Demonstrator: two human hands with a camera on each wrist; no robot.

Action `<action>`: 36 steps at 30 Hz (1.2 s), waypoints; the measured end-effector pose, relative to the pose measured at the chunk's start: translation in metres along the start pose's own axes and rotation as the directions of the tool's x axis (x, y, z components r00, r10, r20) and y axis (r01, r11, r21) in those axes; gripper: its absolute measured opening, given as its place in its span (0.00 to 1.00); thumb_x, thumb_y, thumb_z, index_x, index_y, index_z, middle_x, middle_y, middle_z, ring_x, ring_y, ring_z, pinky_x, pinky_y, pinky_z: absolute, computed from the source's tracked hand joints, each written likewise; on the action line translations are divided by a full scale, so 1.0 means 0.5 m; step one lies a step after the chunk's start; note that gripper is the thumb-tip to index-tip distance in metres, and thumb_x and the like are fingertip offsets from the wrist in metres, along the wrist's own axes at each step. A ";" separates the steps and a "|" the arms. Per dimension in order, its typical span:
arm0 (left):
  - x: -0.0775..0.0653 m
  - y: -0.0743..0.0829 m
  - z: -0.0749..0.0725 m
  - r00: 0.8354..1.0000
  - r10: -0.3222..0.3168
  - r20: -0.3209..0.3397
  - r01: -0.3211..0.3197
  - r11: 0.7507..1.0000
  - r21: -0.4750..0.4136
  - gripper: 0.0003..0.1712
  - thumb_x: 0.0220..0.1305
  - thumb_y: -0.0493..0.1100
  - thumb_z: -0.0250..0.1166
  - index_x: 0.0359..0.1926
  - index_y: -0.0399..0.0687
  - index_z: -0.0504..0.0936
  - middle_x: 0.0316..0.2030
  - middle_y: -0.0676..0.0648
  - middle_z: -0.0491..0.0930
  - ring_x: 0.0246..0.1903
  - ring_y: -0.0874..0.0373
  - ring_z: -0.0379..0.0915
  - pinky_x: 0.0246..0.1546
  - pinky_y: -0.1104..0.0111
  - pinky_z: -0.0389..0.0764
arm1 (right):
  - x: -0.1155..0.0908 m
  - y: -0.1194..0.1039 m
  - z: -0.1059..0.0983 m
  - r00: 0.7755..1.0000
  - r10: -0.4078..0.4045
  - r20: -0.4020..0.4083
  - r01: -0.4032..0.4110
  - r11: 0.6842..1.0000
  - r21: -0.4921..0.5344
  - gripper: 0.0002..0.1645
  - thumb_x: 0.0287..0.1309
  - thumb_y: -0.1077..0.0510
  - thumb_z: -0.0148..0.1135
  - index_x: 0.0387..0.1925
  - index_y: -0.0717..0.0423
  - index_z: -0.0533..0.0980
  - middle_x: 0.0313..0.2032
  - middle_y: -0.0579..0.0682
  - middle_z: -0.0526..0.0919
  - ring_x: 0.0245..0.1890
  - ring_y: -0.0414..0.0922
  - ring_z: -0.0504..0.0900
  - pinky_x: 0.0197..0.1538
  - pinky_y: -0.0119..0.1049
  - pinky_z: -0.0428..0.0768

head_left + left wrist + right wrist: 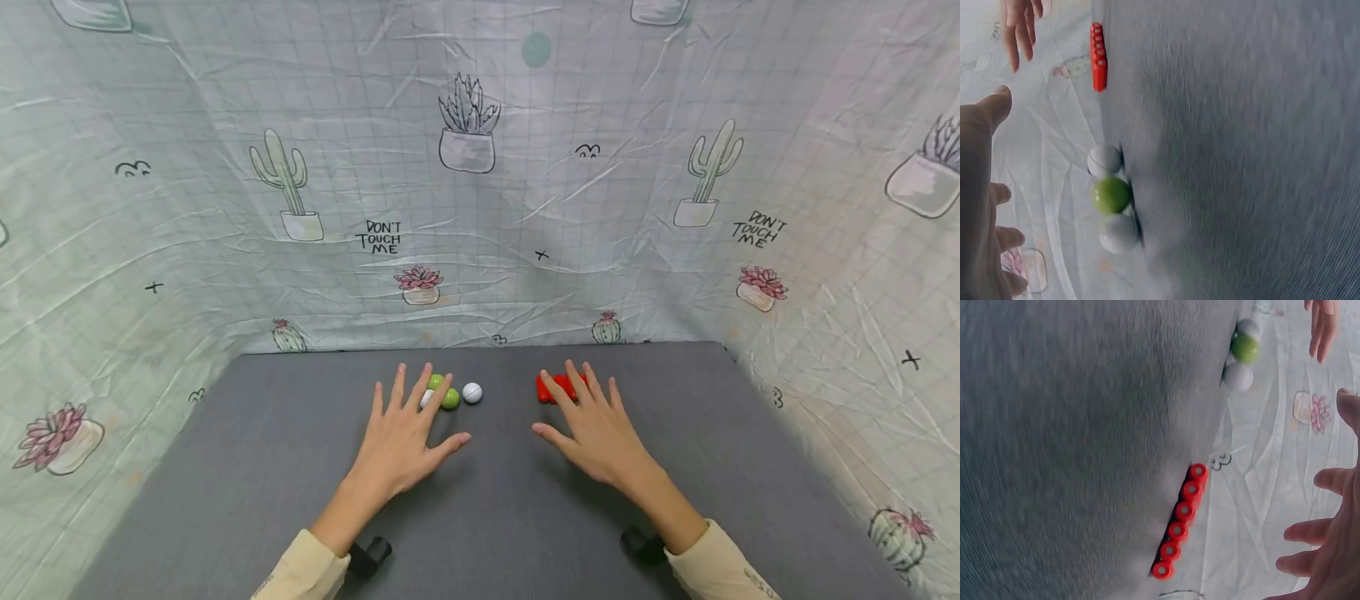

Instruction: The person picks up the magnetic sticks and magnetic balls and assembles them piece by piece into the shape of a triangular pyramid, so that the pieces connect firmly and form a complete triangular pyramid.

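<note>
Hands (405,437) (598,432)—2, splayed, empty—hover near 2 green balls (450,399), 2 white balls (472,392), 6 red pieces (1185,510).

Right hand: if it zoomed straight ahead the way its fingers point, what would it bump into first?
Probably the patterned cloth behind the table: the right hand seems raised above the row of red pieces. Depth is hard to judge, though, so it might brush those first.

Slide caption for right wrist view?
Six red ring-ended cylinders in a row, two white balls and a green ball on a gray surface; right hand and left hand partly in frame.
</note>
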State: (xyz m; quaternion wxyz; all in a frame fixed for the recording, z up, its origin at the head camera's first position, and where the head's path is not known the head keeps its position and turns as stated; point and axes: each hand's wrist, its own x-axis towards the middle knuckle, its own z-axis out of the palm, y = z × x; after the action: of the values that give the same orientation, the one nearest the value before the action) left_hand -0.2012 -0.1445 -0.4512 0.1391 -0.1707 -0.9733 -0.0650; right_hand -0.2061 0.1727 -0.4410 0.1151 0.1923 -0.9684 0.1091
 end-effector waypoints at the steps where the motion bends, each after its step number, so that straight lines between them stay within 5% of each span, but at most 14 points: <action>1: 0.004 -0.006 0.000 1.000 -0.003 0.005 0.003 1.000 -0.002 0.54 0.64 0.85 0.45 0.82 0.68 0.51 0.83 0.47 0.49 0.82 0.35 0.39 0.75 0.30 0.47 | 0.003 0.004 -0.002 1.000 0.000 0.002 0.000 1.000 0.002 0.50 0.67 0.22 0.50 0.82 0.36 0.54 0.81 0.61 0.55 0.81 0.66 0.50 0.75 0.76 0.50; 13: 0.048 -0.084 0.025 1.000 -0.025 0.018 0.026 0.998 -0.053 0.51 0.67 0.82 0.47 0.83 0.66 0.51 0.83 0.46 0.48 0.82 0.37 0.35 0.75 0.30 0.48 | 0.052 0.059 -0.005 0.999 0.014 0.037 -0.015 1.000 0.026 0.48 0.70 0.26 0.50 0.82 0.40 0.54 0.80 0.64 0.54 0.80 0.68 0.48 0.74 0.77 0.49; 26: 0.077 -0.143 0.055 0.996 -0.022 0.085 0.035 0.988 -0.151 0.48 0.70 0.77 0.51 0.82 0.61 0.56 0.81 0.43 0.54 0.80 0.32 0.45 0.72 0.29 0.55 | 0.083 0.126 0.022 0.994 0.058 0.090 -0.064 0.996 0.060 0.44 0.74 0.34 0.51 0.81 0.47 0.56 0.79 0.66 0.55 0.78 0.71 0.54 0.73 0.75 0.55; 36: 0.113 -0.182 0.066 0.993 0.005 0.121 0.045 0.912 -0.407 0.41 0.78 0.64 0.51 0.81 0.49 0.57 0.79 0.36 0.57 0.78 0.33 0.53 0.74 0.34 0.58 | 0.100 0.184 0.024 0.988 0.090 0.127 -0.108 0.983 0.147 0.38 0.76 0.42 0.54 0.78 0.55 0.60 0.75 0.71 0.61 0.73 0.70 0.63 0.66 0.72 0.70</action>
State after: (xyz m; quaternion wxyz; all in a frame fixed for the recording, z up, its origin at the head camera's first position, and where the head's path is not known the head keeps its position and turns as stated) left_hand -0.2920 -0.2059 -0.4731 0.0412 -0.1895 -0.9464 -0.2582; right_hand -0.2901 0.2353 -0.4547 0.0361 0.1584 -0.9706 0.1774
